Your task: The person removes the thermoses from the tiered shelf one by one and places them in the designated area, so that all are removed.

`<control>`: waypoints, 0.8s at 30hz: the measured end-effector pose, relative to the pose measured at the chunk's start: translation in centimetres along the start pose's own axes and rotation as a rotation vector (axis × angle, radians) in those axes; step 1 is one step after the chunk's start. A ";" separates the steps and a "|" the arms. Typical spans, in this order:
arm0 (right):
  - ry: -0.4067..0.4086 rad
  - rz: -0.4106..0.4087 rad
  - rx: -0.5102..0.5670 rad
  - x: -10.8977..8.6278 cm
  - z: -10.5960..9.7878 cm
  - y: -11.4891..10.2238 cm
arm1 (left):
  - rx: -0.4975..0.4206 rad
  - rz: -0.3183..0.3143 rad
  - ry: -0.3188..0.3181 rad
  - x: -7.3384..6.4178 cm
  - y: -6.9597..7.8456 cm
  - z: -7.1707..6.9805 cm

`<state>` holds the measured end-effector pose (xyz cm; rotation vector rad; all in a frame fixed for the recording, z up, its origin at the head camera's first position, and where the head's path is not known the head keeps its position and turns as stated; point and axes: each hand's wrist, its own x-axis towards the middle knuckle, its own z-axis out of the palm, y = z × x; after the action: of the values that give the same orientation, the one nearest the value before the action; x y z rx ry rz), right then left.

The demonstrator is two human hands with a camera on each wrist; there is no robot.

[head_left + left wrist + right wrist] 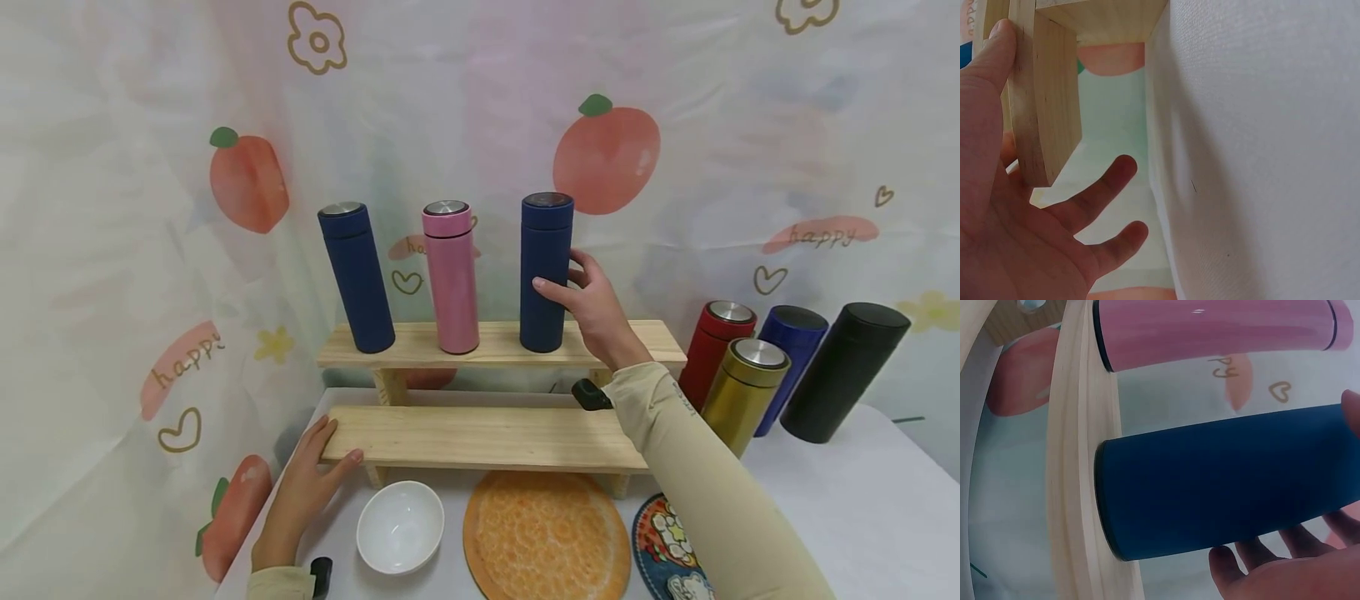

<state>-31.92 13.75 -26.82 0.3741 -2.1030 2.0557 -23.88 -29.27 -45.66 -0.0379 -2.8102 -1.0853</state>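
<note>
My right hand (597, 315) holds a dark blue thermos bottle (545, 258) that stands upright on the upper board of a wooden two-step shelf (487, 437). The thumb lies across the bottle's front and the fingers lie along its right side. In the right wrist view, the fingertips are at the bottle's (1229, 487) wall and its base is at the board. At the shelf's left end, my left hand (303, 487) grips the lower board, thumb on top. The left wrist view shows two fingers spread below the board (1025, 112). A pink bottle (452, 283) and another dark blue bottle (358, 279) share the upper board.
Right of the shelf stand red (712, 346), gold (746, 387), blue (798, 350) and black (847, 367) bottles, near my right sleeve. Before the shelf are a white bowl (401, 527), a round orange mat (547, 537) and a patterned blue mat (667, 546). A printed curtain (465, 100) hangs behind.
</note>
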 end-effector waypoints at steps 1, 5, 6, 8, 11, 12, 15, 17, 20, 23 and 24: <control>0.001 0.002 0.002 0.1 0.0 0.0 | -0.002 0.001 0.002 0.0 0.1 0.0; 0.007 0.005 0.001 0.3 0.0 0.0 | -0.005 0.006 0.004 0.1 0.4 0.1; 0.010 0.005 -0.001 0.4 -0.1 0.1 | -0.004 0.007 0.004 0.0 0.4 0.1; 0.020 0.009 -0.010 0.4 -0.1 0.1 | -0.003 0.012 0.004 0.0 0.4 0.1; 0.034 0.017 -0.018 0.4 -0.1 0.1 | -0.007 0.031 0.009 -0.1 0.3 0.1; 0.037 0.019 -0.020 0.4 -0.1 0.1 | -0.009 0.037 0.010 -0.1 0.3 0.1; 0.046 0.022 -0.033 0.1 0.0 -0.1 | -0.011 0.045 0.010 -0.2 0.1 0.1; 0.045 0.019 -0.046 -0.2 0.0 -0.2 | -0.009 0.036 0.005 -0.2 0.1 0.1; 0.041 0.013 -0.064 -0.8 0.0 -0.4 | 0.000 0.016 -0.008 -0.3 0.1 0.0; 0.038 0.013 -0.081 -1.6 -0.2 -0.5 | 0.004 0.006 -0.016 -0.3 0.1 -0.1; 0.038 0.013 -0.088 -2.0 -0.2 -0.6 | 0.008 0.009 -0.014 -0.3 0.1 -0.1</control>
<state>-29.89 14.08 -26.87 0.3064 -2.1704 1.9526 -23.58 -29.25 -45.51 -0.0575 -2.8241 -1.0764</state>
